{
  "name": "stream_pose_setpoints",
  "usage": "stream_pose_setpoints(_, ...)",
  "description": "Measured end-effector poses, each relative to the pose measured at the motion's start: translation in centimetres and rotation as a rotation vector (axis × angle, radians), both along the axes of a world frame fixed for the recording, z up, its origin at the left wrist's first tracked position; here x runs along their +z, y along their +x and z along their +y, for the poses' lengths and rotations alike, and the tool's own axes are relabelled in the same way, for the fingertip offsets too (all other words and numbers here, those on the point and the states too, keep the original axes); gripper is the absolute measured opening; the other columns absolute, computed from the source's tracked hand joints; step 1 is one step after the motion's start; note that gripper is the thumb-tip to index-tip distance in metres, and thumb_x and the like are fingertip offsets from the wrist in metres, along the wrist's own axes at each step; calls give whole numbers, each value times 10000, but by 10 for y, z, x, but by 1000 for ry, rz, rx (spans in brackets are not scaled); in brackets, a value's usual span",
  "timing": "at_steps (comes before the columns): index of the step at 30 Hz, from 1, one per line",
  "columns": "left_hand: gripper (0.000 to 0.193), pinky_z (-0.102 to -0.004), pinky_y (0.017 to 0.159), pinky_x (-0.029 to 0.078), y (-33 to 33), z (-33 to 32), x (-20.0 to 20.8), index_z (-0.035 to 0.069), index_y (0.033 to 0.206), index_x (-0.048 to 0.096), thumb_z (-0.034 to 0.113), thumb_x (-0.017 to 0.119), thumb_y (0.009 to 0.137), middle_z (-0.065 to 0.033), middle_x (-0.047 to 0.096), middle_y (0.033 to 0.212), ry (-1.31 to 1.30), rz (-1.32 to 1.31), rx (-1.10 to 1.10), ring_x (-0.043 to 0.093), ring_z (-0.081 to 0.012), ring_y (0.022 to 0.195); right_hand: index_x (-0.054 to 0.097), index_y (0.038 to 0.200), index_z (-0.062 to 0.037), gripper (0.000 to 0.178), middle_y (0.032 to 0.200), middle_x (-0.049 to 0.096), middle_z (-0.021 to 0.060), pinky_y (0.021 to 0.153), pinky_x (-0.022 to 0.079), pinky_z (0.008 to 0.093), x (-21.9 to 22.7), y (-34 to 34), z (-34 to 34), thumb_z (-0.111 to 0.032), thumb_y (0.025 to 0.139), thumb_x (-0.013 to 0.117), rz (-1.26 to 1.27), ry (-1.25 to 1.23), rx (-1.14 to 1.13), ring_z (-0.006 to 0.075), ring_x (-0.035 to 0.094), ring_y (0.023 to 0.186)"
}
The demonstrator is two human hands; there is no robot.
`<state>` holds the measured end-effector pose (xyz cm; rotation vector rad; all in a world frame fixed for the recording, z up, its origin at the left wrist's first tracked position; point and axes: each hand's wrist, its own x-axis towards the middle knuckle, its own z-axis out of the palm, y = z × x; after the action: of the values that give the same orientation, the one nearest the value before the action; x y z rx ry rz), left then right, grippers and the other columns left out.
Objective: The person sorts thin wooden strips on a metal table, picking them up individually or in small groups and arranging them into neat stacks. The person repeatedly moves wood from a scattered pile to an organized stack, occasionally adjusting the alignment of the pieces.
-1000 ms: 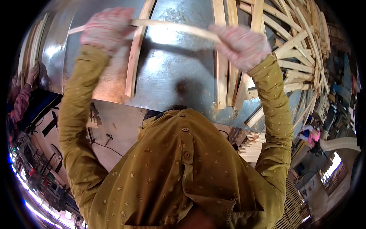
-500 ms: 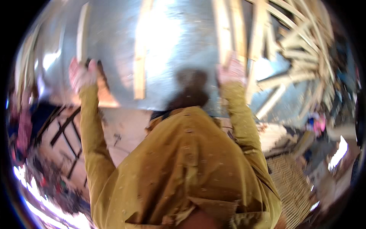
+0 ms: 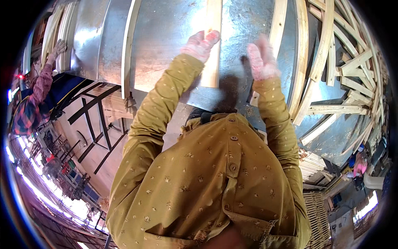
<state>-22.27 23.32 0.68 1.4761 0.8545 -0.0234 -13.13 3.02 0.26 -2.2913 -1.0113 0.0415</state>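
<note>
My left hand (image 3: pixel 200 45), in a pink-and-white glove, is closed at the near part of a pale wooden strip (image 3: pixel 212 68). Its thumb lies on the strip's top face, with the fingers at the left edge. My gloved right hand (image 3: pixel 263 60) hovers over another wooden strip (image 3: pixel 277 27), thumb and fingers apart. That strip's near end shows below the wrist. Both strips lie lengthwise on a shiny metal-topped table (image 3: pixel 166 50).
A single strip (image 3: pixel 129 45) lies further left, and a longer one (image 3: pixel 300 54) to the right. Many offcuts pile up (image 3: pixel 348 74) at the far right. On the left, a co-worker's gloved hand (image 3: pixel 59 47) touches stacked strips. A black metal frame (image 3: pixel 99 120) stands below the table edge.
My left hand has left the leftmost strip and come right to the middle one. My right hand has opened above its strip. The view has shifted left and sharpened.
</note>
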Motion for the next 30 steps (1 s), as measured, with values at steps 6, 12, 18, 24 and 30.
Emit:
stream_pose_setpoints(6, 604, -449, 955, 465, -27, 2, 49, 58, 1273, 596, 557, 510, 944, -214, 662, 1047, 660, 48, -269, 628, -350, 979, 550, 1324, -8, 454, 1103, 647, 141, 959, 454, 312, 70, -1, 16, -126, 891, 622, 995, 86, 16, 180, 598, 1040)
stream_pose_setpoints(12, 557, -496, 926, 478, -33, 56, 174, 111, 1194, 615, 536, 664, 838, -103, 650, 986, 1493, 373, -1145, 637, -256, 993, 596, 1293, -67, 450, 1105, 650, 174, 913, 525, 400, 130, 53, 1, -125, 854, 676, 39, -308, 553, 323, 639, 1050)
stream_pose_setpoints(18, 491, -428, 933, 498, -82, 84, 116, 103, 1105, 701, 541, 598, 908, -123, 615, 1153, 942, 660, -635, 605, -290, 1090, 560, 1332, -18, 625, 1300, 581, 236, 987, 499, 473, 95, 62, -14, -232, 784, 772, -592, 1, -10, 373, 583, 1164)
stream_pose_setpoints(24, 765, -484, 1099, 378, -176, 196, -30, 139, 1523, 328, 230, 684, 853, -269, 418, 1457, 1387, 449, -107, 401, -448, 1349, 221, 1535, -13, 1066, 1502, 332, 293, 1125, 339, 504, -1, -18, -42, -567, 774, 721, 300, -600, -354, 439, 353, 1388)
stream_pose_setpoints(30, 698, -470, 982, 465, -153, 225, -18, 73, 1455, 397, 331, 710, 886, -240, 537, 1361, 924, 707, -120, 551, -427, 1219, 345, 1474, -58, 819, 1364, 488, 236, 1026, 443, 474, 0, -13, -45, -308, 784, 709, 472, -299, -506, 425, 488, 1251)
